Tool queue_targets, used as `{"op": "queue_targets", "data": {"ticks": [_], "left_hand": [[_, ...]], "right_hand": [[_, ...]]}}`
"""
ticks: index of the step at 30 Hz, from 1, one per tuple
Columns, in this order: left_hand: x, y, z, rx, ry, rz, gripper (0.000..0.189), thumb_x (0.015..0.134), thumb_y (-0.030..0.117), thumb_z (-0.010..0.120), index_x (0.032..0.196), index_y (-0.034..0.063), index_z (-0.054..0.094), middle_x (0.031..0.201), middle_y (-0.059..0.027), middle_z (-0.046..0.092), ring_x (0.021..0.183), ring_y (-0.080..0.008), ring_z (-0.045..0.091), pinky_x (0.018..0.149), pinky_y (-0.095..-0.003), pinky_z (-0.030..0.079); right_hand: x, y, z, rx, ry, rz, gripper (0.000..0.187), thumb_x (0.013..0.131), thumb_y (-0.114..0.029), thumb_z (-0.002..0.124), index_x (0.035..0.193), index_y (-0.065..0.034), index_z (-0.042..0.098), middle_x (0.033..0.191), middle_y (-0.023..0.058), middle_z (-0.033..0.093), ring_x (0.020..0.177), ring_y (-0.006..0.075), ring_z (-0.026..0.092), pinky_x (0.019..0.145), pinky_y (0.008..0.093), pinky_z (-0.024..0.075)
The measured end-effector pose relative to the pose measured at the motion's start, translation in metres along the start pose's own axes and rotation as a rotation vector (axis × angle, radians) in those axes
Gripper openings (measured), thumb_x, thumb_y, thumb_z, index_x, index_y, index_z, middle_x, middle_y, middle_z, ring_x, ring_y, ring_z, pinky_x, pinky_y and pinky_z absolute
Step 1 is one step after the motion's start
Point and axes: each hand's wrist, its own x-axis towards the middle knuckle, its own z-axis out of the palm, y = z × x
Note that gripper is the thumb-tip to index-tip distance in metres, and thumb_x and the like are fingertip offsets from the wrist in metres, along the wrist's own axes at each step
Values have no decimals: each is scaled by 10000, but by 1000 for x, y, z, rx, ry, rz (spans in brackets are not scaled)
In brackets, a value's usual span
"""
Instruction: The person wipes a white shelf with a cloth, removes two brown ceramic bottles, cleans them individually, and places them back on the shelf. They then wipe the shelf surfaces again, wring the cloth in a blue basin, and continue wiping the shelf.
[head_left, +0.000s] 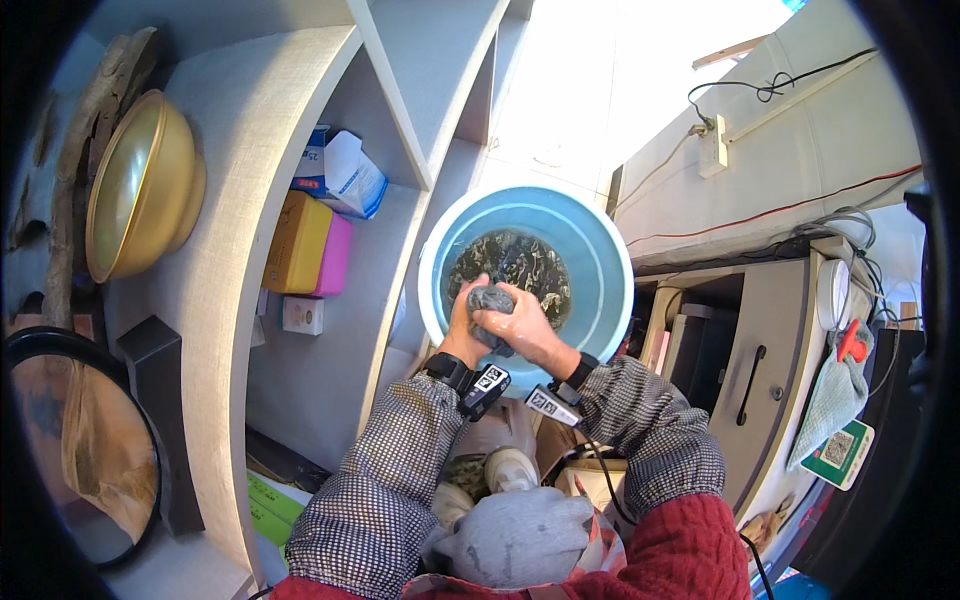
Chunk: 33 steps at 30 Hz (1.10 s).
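Both my hands squeeze a wet dark grey cloth (491, 301) over a light blue plastic bucket (604, 281). My left hand (463, 322) grips the bundle from the left, and my right hand (525, 322) wraps over it from the right, wet on its back. Below them, murky dark water with pale foam (551, 277) lies at the bottom of the bucket. A strapped device sits on each wrist, and checked sleeve covers reach over both forearms.
Grey shelving with boxes (300, 244) and a gold bowl (142, 187) stands at the left. On the right are a cabinet (765, 375), a hanging cloth (832, 394), cables and a power strip (714, 146) on the wall.
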Motion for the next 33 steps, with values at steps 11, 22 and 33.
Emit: {"op": "queue_targets", "data": {"ticks": [11,22,33], "left_hand": [[-19,-18,51,381,177,403,345,986,111,506,1306,-17,515,1241,-121,612,1104,-230,606,974,-354,480],[-40,-7,74,451,264,636,508,1008,227,555,1429,-31,437,1312,-125,577,1140,-188,562,874,-332,523],[-27,-13,40,758,406,431,824,973,562,499,1575,244,34,1639,-114,99,1495,-331,107,1089,-673,180]], "right_hand": [[54,53,-71,-817,247,-325,354,875,-333,643,848,21,634,833,242,630,778,446,619,721,498,511],[53,74,-57,-637,30,-189,904,659,-312,881,1410,-51,451,1506,238,375,1410,453,312,1158,467,307],[70,104,-74,-1636,-148,59,284,836,-174,617,1061,-26,705,1130,180,609,1121,394,579,983,592,431]]}}
